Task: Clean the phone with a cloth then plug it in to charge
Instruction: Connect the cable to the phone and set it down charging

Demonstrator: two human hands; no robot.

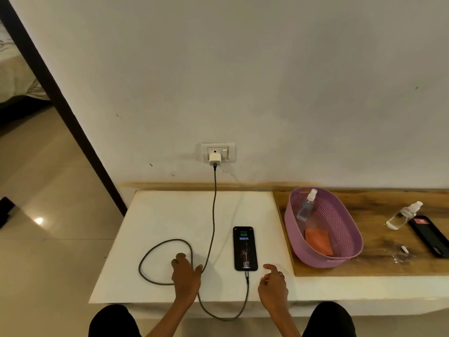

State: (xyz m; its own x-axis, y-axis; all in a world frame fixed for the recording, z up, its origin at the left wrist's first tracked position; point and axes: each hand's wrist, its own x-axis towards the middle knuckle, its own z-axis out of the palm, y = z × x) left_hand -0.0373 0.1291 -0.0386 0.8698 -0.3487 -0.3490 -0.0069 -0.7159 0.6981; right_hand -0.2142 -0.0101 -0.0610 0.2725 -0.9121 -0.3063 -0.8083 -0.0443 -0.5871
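Phone [245, 249] lies mid-frame, cable [213, 205] plugged in; left hand [185, 276] and right hand [273, 285] relaxed, empty, on desk [170, 215].

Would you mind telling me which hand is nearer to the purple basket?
The right hand. It sits just right of the phone, a short way left of the purple basket. The left hand rests on the cable, beyond the phone.

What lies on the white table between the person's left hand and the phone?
In the head view, one strand of the charging cable runs between the left hand and the phone; otherwise bare white table.
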